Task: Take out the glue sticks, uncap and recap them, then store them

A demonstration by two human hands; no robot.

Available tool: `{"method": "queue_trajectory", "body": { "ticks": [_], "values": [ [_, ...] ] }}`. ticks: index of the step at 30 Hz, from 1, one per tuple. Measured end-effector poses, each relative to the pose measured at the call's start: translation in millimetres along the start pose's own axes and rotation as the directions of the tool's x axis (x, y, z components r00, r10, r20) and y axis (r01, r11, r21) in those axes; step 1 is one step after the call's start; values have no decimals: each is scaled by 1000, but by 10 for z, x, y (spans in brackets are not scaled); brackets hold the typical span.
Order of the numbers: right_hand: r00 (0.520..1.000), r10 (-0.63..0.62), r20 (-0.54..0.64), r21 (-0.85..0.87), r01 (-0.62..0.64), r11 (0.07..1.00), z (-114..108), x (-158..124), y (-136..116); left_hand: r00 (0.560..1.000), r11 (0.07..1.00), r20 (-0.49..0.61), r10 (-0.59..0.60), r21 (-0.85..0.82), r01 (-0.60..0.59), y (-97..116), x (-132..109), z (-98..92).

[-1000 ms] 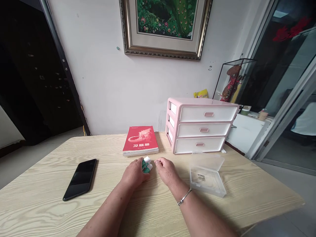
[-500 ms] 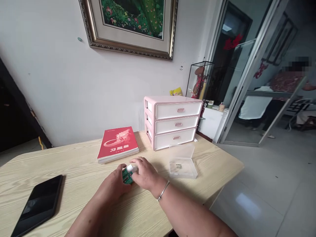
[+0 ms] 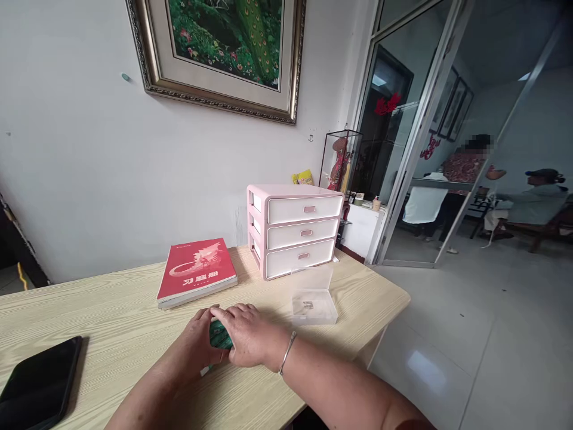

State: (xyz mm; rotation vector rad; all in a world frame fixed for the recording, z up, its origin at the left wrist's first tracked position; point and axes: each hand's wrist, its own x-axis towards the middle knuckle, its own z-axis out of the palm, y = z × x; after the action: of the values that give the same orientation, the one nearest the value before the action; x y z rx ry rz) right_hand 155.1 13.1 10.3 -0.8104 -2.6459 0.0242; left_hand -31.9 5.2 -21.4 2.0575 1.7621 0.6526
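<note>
A small green box (image 3: 219, 335) sits low over the table between my two hands, mostly covered by them. My left hand (image 3: 196, 339) wraps round its left side, with the thumb beneath. My right hand (image 3: 247, 335) closes over its right side, and its fingertips meet those of the left at the top. A small white piece shows below my left hand; I cannot tell what it belongs to. To the right of my hands, a clear plastic case (image 3: 314, 307) stands with its lid raised.
Behind my hands lie a red book (image 3: 197, 272) and a pink and white drawer unit (image 3: 304, 233) with its drawers closed. A black phone (image 3: 40, 382) lies at the left on the wooden table (image 3: 125, 316). Past the glass door, two people (image 3: 465, 161) are in another room.
My right hand has come over the green box, hiding the white part that showed at its top. A white piece now shows beneath my left hand. The view has shifted right.
</note>
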Motion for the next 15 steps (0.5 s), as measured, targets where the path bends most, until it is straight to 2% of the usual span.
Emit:
{"method": "queue_trajectory", "body": {
  "ticks": [5, 9, 12, 15],
  "values": [
    [992, -12, 127, -144, 30, 989, -25, 122, -33, 996, 995, 82, -45, 96, 37, -10, -41, -97],
    [983, -11, 183, -208, 50, 977, -4, 256, -88, 991, 995, 132, -10, 99, -4, -46, -115, -236],
    [979, 5, 205, -175, 32, 984, 22, 314, -86, 988, 990, 149, -40, 139, 19, -62, -168, -334],
    [975, 18, 222, -26, -13, 1000, 78, 320, -8, 988, 990, 146, -53, 140, 33, -52, -197, -391]
  ]
}}
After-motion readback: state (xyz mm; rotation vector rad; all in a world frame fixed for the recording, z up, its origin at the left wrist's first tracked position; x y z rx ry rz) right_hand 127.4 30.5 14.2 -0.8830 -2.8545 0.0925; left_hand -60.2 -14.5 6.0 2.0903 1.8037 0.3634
